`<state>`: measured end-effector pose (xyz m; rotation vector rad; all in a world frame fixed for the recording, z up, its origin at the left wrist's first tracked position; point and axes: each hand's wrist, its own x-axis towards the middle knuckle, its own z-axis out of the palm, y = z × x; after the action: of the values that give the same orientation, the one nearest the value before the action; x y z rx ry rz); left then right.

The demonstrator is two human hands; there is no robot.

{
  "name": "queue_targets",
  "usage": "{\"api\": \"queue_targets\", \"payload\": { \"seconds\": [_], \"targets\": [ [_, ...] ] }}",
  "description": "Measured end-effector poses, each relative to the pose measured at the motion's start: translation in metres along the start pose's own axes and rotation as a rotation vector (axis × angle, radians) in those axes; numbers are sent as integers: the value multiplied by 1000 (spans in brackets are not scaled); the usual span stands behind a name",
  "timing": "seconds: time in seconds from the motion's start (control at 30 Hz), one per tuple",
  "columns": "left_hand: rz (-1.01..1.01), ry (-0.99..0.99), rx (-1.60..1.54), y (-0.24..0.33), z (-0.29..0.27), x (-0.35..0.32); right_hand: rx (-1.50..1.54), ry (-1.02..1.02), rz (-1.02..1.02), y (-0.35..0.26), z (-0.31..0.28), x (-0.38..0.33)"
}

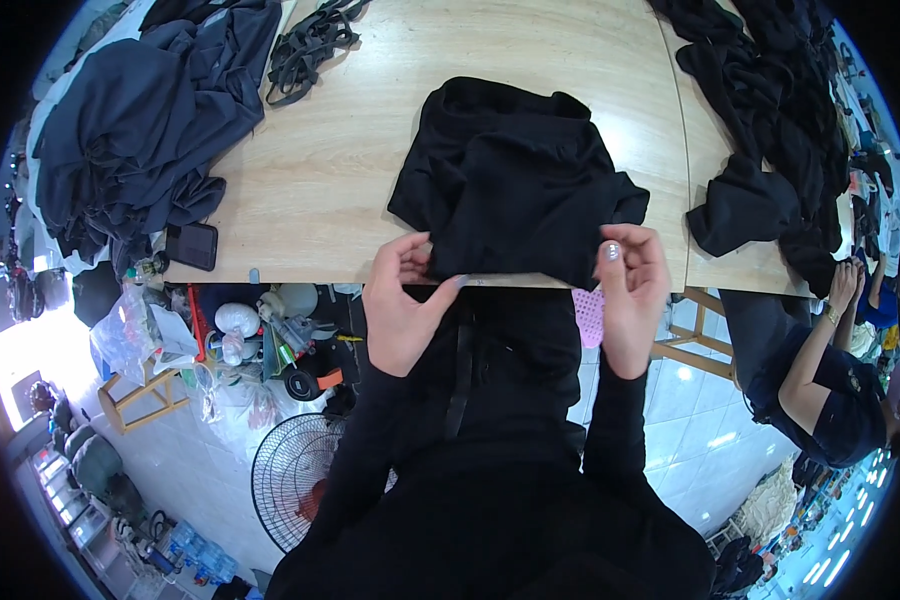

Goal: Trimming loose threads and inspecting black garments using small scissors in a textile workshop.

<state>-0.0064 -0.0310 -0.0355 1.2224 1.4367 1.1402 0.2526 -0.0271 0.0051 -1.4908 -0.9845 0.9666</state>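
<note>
A black garment [520, 190], folded into a rough block, lies at the table's near edge in front of me; its kind does not show. At its near left corner, my left hand [400, 310] has its curled fingers on the cloth, with the thumb along the near edge. My right hand [632, 300] is closed at the near right corner, thumb against the bent fingers, pinching the cloth's side. Parts of the fingertips are hidden by the fabric.
On the wooden table [340, 180], a dark cloth pile [150, 130], black straps [310, 50] and a phone [191, 246] lie left; black cloth [760, 130] lies right. Below are a fan [295, 480] and stools. Another person [820, 390] is at the right.
</note>
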Motion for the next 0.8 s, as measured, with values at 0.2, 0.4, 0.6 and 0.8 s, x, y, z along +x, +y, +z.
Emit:
{"api": "queue_targets", "payload": {
  "seconds": [0.2,0.4,0.6,0.8],
  "targets": [
    [155,236,277,-6,-18,15,-325,57,-35,17,-34,7],
    [212,96,668,-20,-9,54,-195,-264,-36,29,58,-12],
    [-120,-51,-447,-27,-8,20,44,-336,160,38,83,-19],
    [-175,-52,-265,-19,3,36,48,-411,281,38,89,-13]
  ]
}}
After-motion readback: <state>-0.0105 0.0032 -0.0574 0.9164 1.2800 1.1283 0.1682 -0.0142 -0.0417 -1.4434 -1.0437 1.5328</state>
